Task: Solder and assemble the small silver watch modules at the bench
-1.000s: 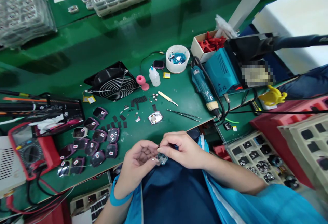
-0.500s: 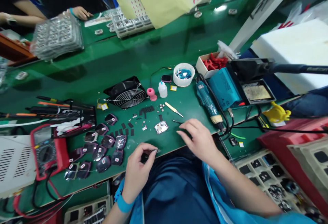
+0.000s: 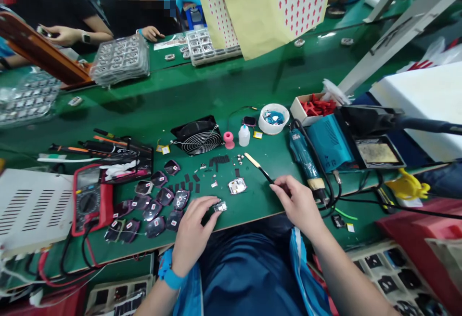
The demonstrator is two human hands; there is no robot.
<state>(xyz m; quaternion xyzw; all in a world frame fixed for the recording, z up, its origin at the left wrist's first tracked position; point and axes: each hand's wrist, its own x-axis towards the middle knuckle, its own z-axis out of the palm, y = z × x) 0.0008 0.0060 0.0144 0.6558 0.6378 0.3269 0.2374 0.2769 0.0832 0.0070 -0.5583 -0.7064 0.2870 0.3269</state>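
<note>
My left hand [image 3: 197,222], a blue band at its wrist, pinches a small silver-and-clear electronic module [image 3: 220,206] near the table's front edge. My right hand [image 3: 295,199] is closed on the end of a thin black tool [image 3: 267,177], whose exact kind I cannot make out. The tool's far end meets the tip of a cream-handled tool [image 3: 251,159] lying on the table. Between the hands lies an open white device housing [image 3: 237,186] with a dark strip [image 3: 237,173] above it. Small black pads [image 3: 220,160] and tiny parts are scattered farther back.
Several purple-framed device covers [image 3: 152,210] lie at left, near a red multimeter [image 3: 93,200]. Farther back are a fan [image 3: 201,141], a pink spool [image 3: 228,139], a white bottle [image 3: 244,136] and a round tub [image 3: 273,127]. An electric screwdriver [image 3: 301,154] lies right. Co-workers sit across.
My right hand has closed on the thin black tool that lay on the table. The module in my left hand is tilted into clearer view. The camera view has shifted.
</note>
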